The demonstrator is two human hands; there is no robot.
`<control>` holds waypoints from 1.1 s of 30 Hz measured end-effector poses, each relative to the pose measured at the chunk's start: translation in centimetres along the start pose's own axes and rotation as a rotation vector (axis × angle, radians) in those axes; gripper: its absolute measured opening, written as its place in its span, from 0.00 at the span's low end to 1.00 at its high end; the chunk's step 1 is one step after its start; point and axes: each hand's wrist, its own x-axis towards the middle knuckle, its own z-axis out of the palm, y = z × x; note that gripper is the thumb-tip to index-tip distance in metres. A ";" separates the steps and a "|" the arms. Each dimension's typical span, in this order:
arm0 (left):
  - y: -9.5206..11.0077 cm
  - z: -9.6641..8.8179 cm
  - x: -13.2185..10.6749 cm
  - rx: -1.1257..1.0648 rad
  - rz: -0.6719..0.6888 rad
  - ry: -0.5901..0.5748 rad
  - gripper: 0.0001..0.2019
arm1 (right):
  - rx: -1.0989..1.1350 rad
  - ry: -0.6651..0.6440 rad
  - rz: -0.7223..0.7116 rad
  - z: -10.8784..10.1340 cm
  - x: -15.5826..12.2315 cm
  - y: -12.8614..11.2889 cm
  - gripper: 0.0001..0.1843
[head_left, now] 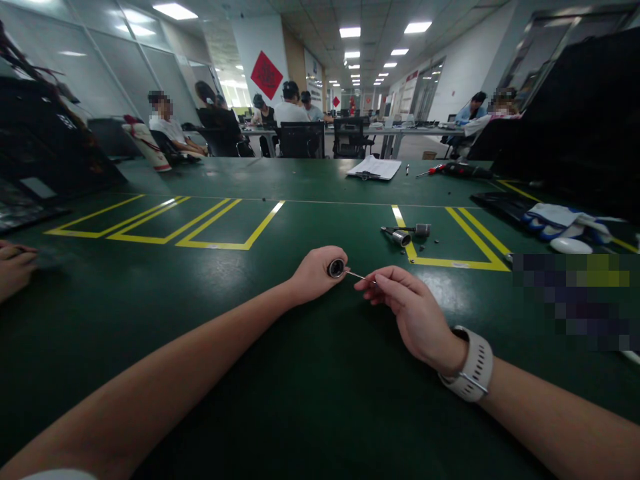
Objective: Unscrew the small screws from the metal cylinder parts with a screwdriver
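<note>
My left hand (316, 273) rests on the green table (250, 347), closed around a small round metal part (336, 268) with a dark opening facing me. My right hand (405, 303) pinches a thin metal rod (356, 275) whose tip reaches into or against that round part. A white watch (473, 367) is on my right wrist. Just beyond my hands, two small metal cylinders (407, 235) and a few tiny dark bits lie by a yellow line.
Yellow floor-tape boxes (200, 223) mark the table. Papers with a clip (374, 168), a red-handled screwdriver (437, 171), blue-white gloves (560, 220) and dark equipment sit farther back and right. Another person's hand (15, 267) lies at the left edge. People sit at distant desks.
</note>
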 end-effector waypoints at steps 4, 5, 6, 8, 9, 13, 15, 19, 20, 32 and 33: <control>0.1 -0.1 -0.1 0.072 0.028 -0.008 0.05 | -0.087 -0.023 -0.007 0.1 -0.2 -0.1 0.07; 0.1 -0.1 -0.1 0.077 0.036 -0.008 0.05 | -0.082 -0.030 0.000 0.1 -0.2 -0.1 0.07; 0.1 -0.1 -0.1 0.074 0.046 -0.006 0.05 | -0.066 -0.034 0.010 0.1 -0.1 -0.1 0.07; 0.0 -0.1 -0.1 0.048 0.064 0.003 0.05 | -0.005 -0.040 0.044 -0.1 0.1 -0.2 0.07; 0.0 -0.1 -0.1 0.027 0.071 0.011 0.06 | 0.033 -0.044 0.064 -0.3 0.2 -0.2 0.07; -0.2 0.0 0.0 -0.057 0.078 0.043 0.09 | 0.154 -0.051 0.127 -0.7 0.6 -0.2 0.06; -0.2 0.1 0.0 -0.095 0.064 0.060 0.09 | 0.189 -0.057 0.129 -0.8 0.7 -0.1 0.06; -0.2 0.1 0.0 -0.116 0.045 0.080 0.10 | 0.199 -0.039 0.103 -0.6 0.5 -0.1 0.06; -0.2 0.1 0.0 -0.105 0.046 0.078 0.10 | 0.188 -0.026 0.091 -0.5 0.5 -0.1 0.06; -0.2 -0.2 0.3 -0.052 0.097 -0.030 0.06 | -0.431 -0.015 -0.173 -0.6 -0.1 0.0 0.09; -0.2 -0.2 0.3 -0.047 0.078 -0.029 0.07 | -0.469 -0.021 -0.181 -0.5 -0.2 -0.1 0.09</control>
